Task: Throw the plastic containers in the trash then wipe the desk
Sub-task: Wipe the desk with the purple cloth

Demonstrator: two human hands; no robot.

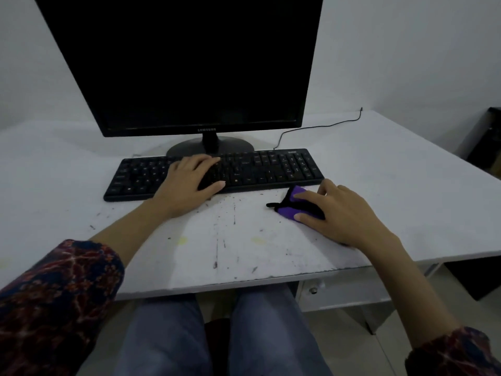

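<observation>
Purple and black, the cloth (294, 206) lies bunched on the desk (393, 185) just in front of the keyboard (271, 166), at that keyboard's right end, with its long axis running slantwise and a black loop pointing toward the keyboard's middle. No plastic containers show anywhere on the desk, so judging by that the wiping step is the one in hand. The right hand (341, 213) sits on top of the cloth, covering its right half; the fingers are slightly spread and gently bent, fingertips pressing down on the fabric rather than pinching it. The left hand (189, 183) rests flat across the middle of the keyboard, fingers relaxed and nearly straight, thumb along the near edge, holding nothing. Dark flecks, scuffs and faint yellowish stains (233, 240) mark the desk in front of the keyboard's middle, which puts the dirt to the left of the cloth; the right hand, already on the cloth, is the nearer one to sweep it that way. Behind the keyboard stands a dark monitor (184, 63).
</observation>
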